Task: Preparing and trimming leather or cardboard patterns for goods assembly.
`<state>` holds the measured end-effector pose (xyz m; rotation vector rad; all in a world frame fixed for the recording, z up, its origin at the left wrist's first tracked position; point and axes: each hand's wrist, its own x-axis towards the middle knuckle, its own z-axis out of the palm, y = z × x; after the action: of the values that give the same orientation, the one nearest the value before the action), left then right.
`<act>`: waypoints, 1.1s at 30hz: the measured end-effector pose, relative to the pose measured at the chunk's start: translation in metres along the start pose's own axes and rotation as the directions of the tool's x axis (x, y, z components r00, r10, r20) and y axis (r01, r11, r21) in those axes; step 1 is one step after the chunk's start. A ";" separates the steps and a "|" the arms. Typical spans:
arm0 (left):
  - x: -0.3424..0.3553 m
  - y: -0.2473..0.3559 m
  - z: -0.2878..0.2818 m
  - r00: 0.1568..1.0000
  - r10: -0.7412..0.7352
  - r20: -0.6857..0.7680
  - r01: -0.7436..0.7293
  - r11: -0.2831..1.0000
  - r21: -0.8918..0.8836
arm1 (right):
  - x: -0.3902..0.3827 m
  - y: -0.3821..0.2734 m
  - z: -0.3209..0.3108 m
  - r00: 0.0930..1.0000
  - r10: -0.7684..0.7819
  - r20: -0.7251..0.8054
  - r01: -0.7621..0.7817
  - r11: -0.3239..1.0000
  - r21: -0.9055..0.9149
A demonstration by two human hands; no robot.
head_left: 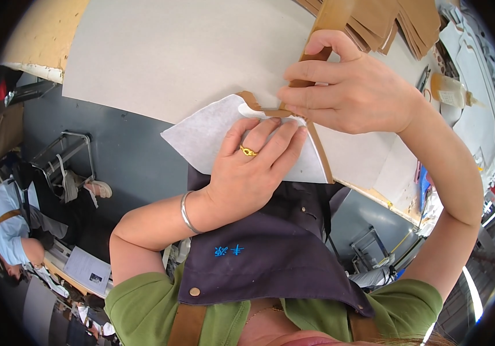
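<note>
My left hand, wearing a gold ring and a silver bangle, lies flat on a white fabric-like sheet that hangs over the near edge of the grey worktable. My right hand pinches a brown paper strip between thumb and fingers, just above the left fingertips. The strip runs along the sheet's curved edge and continues as a brown border down its right side.
A stack of brown paper pieces lies at the table's far right. A glue bottle rests beyond my right wrist. A seated person is at the lower left, near a metal rack.
</note>
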<state>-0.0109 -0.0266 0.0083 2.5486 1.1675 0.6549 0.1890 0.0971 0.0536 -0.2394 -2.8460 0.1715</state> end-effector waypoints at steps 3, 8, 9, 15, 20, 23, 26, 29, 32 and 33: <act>-0.001 -0.001 0.001 1.000 0.007 -0.005 -0.007 1.000 0.000 | 0.005 0.000 0.001 1.000 -0.014 0.008 0.014 1.000 -0.020; -0.003 -0.002 0.003 0.999 0.016 -0.032 -0.016 1.000 -0.011 | 0.014 0.001 0.007 0.999 -0.040 -0.015 0.040 0.999 -0.015; -0.003 -0.002 0.004 0.999 0.014 -0.033 -0.014 1.000 -0.010 | 0.015 0.002 0.005 0.999 -0.042 -0.015 0.042 0.999 -0.015; -0.004 -0.003 0.006 0.998 0.031 -0.049 -0.031 0.999 -0.006 | 0.013 -0.006 0.018 0.994 0.057 -0.090 -0.051 0.997 0.060; -0.005 -0.004 0.008 0.998 0.030 -0.060 -0.031 0.999 -0.011 | 0.012 -0.011 0.023 0.993 0.090 -0.081 -0.088 0.996 0.031; -0.003 -0.004 0.006 0.997 0.022 -0.077 -0.023 1.000 -0.013 | 0.010 -0.018 0.027 0.983 0.159 -0.096 -0.158 0.987 0.020; -0.003 -0.004 0.005 0.997 0.026 -0.074 -0.027 1.000 -0.013 | 0.011 -0.028 0.029 0.961 0.256 -0.100 -0.254 0.967 0.037; -0.007 -0.005 0.008 0.997 0.028 -0.066 -0.028 1.000 0.001 | 0.013 -0.035 0.029 0.941 0.322 -0.101 -0.320 0.947 0.032; -0.006 -0.005 0.006 0.997 0.026 -0.078 -0.027 1.000 -0.010 | 0.016 -0.043 0.033 0.910 0.402 -0.105 -0.402 0.915 0.016; -0.007 -0.006 0.003 0.996 0.033 -0.078 -0.033 0.999 -0.003 | 0.017 -0.044 0.034 0.909 0.402 -0.113 -0.403 0.915 0.012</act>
<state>-0.0166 -0.0280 0.0010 2.5644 1.1493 0.7698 0.1568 0.0536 0.0317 -0.8136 -2.6498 0.2163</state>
